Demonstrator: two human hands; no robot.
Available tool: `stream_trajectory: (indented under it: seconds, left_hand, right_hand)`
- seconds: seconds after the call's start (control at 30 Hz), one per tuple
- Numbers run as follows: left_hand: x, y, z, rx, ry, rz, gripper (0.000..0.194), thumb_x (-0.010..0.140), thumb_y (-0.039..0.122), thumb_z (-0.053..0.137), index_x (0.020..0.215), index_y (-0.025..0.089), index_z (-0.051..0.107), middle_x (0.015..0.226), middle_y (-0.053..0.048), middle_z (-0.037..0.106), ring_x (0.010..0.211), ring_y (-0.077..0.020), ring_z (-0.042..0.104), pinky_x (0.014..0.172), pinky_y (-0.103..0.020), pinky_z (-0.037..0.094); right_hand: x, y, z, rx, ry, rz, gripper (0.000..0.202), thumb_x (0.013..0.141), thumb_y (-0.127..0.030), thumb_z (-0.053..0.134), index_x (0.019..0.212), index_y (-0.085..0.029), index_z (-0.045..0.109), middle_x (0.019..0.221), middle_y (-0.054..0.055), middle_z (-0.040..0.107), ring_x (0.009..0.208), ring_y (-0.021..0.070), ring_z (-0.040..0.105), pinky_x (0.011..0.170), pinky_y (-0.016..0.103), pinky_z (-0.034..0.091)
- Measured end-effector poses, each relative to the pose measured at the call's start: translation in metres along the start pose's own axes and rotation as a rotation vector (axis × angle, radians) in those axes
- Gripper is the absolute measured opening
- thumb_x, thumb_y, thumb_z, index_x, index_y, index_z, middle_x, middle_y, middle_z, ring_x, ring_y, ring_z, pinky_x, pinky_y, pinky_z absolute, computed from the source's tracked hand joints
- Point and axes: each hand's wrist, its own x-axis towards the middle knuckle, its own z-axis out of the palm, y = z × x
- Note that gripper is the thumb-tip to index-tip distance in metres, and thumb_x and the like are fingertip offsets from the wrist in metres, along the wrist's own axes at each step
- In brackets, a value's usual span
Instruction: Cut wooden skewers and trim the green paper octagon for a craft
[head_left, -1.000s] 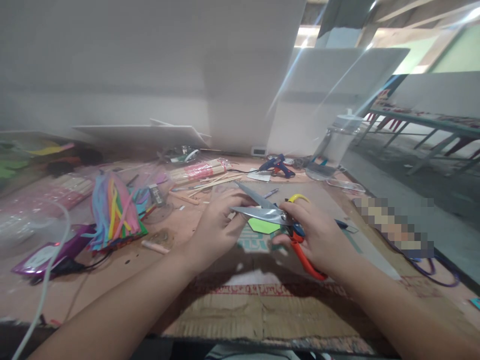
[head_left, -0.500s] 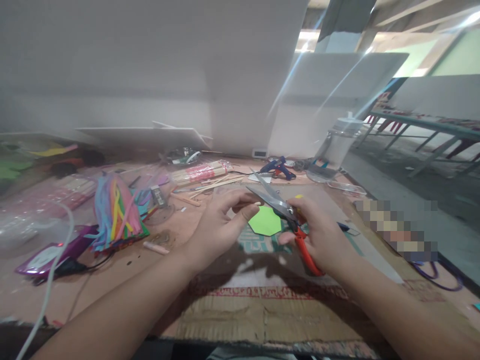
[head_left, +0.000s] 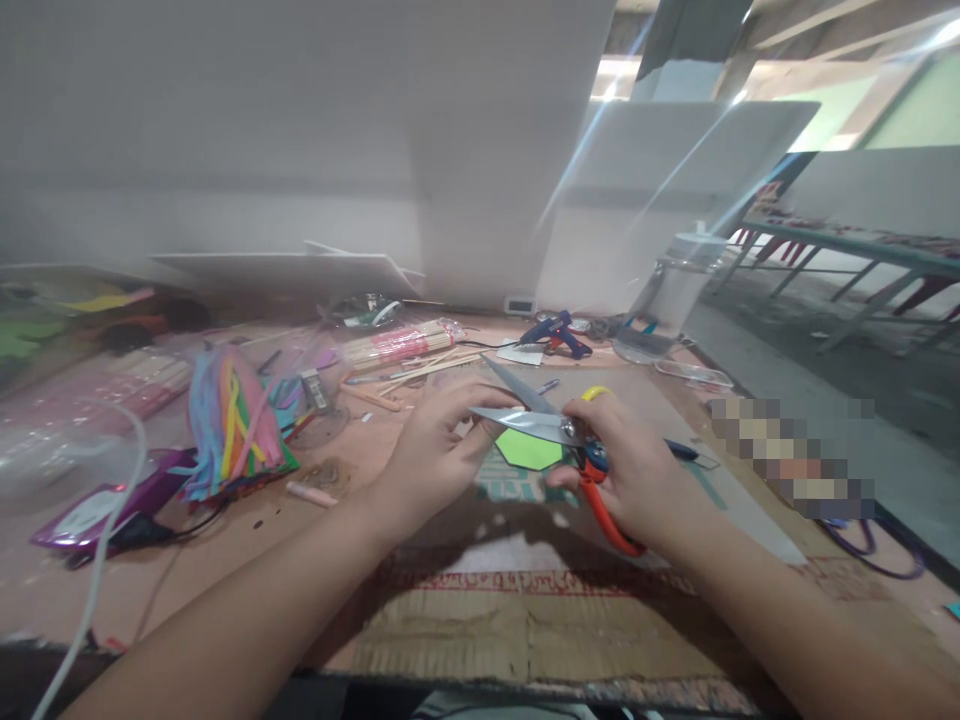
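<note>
My right hand [head_left: 637, 460] grips a pair of scissors [head_left: 551, 425] with orange-red handles, their blades apart and pointing left. Across the fingertips of my left hand [head_left: 442, 435] passes the lower blade. Those fingers are pinched together, and whatever they hold is too small and covered to make out. Beneath the blades lies a bright green many-sided piece [head_left: 531, 452], partly hidden by the scissors, on a pale sheet with green print. A yellow loop [head_left: 597, 393] shows just behind my right hand.
A blue glue gun [head_left: 553, 332], thin wooden sticks [head_left: 427, 372] and a clear jug [head_left: 671, 290] stand or lie toward the back. Colourful pipe cleaners [head_left: 236, 420] and a purple device [head_left: 105, 515] with a cable occupy the left. Cardboard [head_left: 450, 630] covers the front edge.
The scissors have turned and dropped slightly, their blades now lower, farther left and over my left fingertips. The blades have spread wider. The pale tip in my left fingers is now covered.
</note>
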Motion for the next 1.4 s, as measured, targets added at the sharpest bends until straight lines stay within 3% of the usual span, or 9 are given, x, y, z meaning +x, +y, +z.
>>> stream_trajectory:
  seconds: [0.33,0.63,1.03,1.23,1.4]
  left_hand:
    - [-0.001,0.005,0.000,-0.004,-0.005,-0.189,0.017,0.092,0.039,0.065,0.084,0.025,0.073,0.085,-0.005,0.075,0.095,-0.0254,0.071,0.074,-0.037,0.059]
    - [0.000,0.005,0.002,0.010,0.001,-0.181,0.017,0.092,0.033,0.064,0.079,0.024,0.070,0.083,-0.005,0.073,0.092,-0.0239,0.072,0.072,-0.034,0.059]
    - [0.000,0.001,0.006,-0.037,0.007,-0.206,0.023,0.093,0.042,0.064,0.082,0.025,0.075,0.084,-0.006,0.074,0.092,-0.0261,0.072,0.072,-0.037,0.059]
    - [0.001,0.004,0.005,-0.013,-0.017,-0.170,0.012,0.092,0.025,0.064,0.091,0.021,0.076,0.087,-0.003,0.076,0.082,-0.0178,0.068,0.074,-0.029,0.053]
    - [0.000,0.004,0.004,-0.093,0.008,-0.260,0.017,0.095,0.034,0.063,0.089,0.021,0.073,0.087,-0.004,0.073,0.084,-0.0172,0.066,0.072,-0.028,0.051]
  right_hand:
    - [-0.002,-0.001,0.000,0.010,-0.058,0.048,0.055,0.088,-0.069,0.057,0.112,-0.019,0.058,0.093,0.008,0.061,0.081,0.0234,0.059,0.070,0.034,0.046]
    - [-0.001,0.000,-0.001,-0.010,-0.052,0.015,0.054,0.091,-0.069,0.053,0.109,-0.018,0.059,0.088,0.007,0.062,0.077,0.0219,0.059,0.067,0.032,0.045]
    - [0.000,-0.001,-0.006,-0.062,-0.067,-0.009,0.044,0.096,-0.060,0.052,0.107,-0.019,0.062,0.085,0.007,0.064,0.075,0.0208,0.061,0.064,0.031,0.045]
    - [-0.006,0.000,-0.003,-0.048,-0.086,0.084,0.039,0.095,-0.058,0.056,0.108,-0.021,0.063,0.079,0.004,0.068,0.068,0.0189,0.063,0.060,0.029,0.042]
    - [0.000,0.013,-0.002,-0.046,0.002,0.188,0.043,0.093,-0.058,0.057,0.112,-0.020,0.063,0.087,0.007,0.072,0.075,0.0232,0.066,0.063,0.033,0.046]
